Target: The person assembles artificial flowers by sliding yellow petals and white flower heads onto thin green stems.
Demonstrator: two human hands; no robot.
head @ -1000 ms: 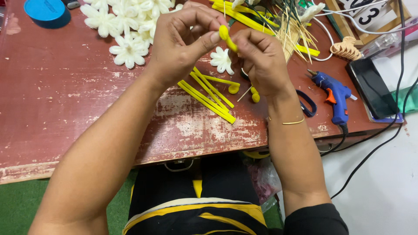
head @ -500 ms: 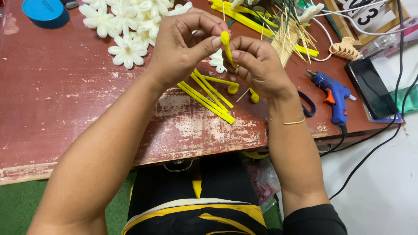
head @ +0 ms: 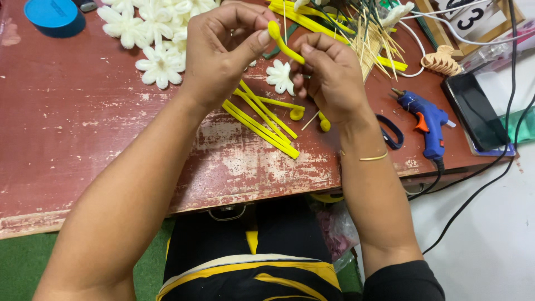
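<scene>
Worn red paint covers the wooden table where a person works over craft supplies. Both hands are raised just above it, pinching one yellow chenille stem between them: the left hand grips its curled upper end between thumb and forefinger, while the right hand closes its fingers on the lower end. Directly below lie a bundle of straight yellow stems and two stems with ends already rolled into small coils, suggesting a few pieces are shaped and many remain. One white yarn flower rests beneath the hands; a pile of finished white flowers sits near the table's far edge, beside a blue round lid. To the right are thin wooden skewers, a blue hot glue gun, a dark phone and trailing cables. None of the flowers in view appears joined to a stem yet.
</scene>
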